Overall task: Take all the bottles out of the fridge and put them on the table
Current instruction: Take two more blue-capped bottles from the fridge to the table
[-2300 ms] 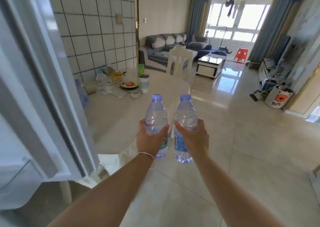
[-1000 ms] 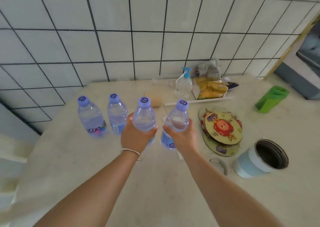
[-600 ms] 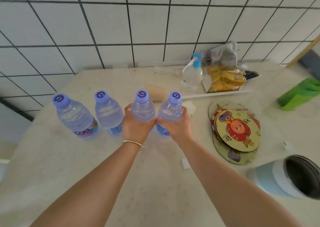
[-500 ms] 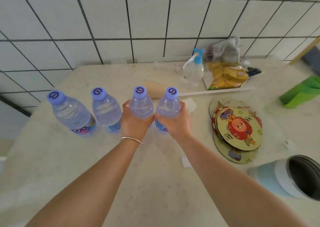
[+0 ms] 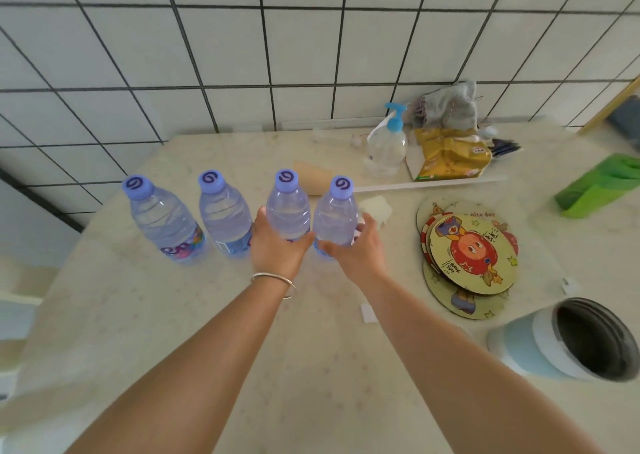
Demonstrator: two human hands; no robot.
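Head view, looking down on the pale table (image 5: 311, 367) set against a tiled wall (image 5: 277, 48). Seen standing upright in a row near the wall side: four water bottles with purple caps. Far-left bottle (image 5: 162, 221) and second bottle (image 5: 225, 219) stood free, touching neither hand. Third bottle (image 5: 289, 211) held by the left hand (image 5: 277, 249), fingers and thumb curled round its lower body, so label and base hidden behind the hand. Fourth bottle (image 5: 336, 218) gripped by the right hand (image 5: 356, 249), thumb at its near left side, fingers wrapped behind on the right; base likewise covered, so could not tell whether either held bottle rested fully on the table. Both forearms stretched forward from the bottom edge, elbows cut off by the frame; thin bracelet (image 5: 275, 278) on the left wrist. Partly hidden behind the two held bottles: a cardboard tube (image 5: 313, 178) lying on its side and a crumpled white scrap (image 5: 377, 207). Further right, a pump bottle (image 5: 386, 145), a yellow packet (image 5: 450, 154) with grey cloth (image 5: 446, 107) above it, and stacked round cartoon coasters (image 5: 471, 256). Green object (image 5: 602, 185) cut off at the right edge, hard to identify. Light-blue cup (image 5: 568, 339) tilted at lower right, blurred, its dark inside unreadable.
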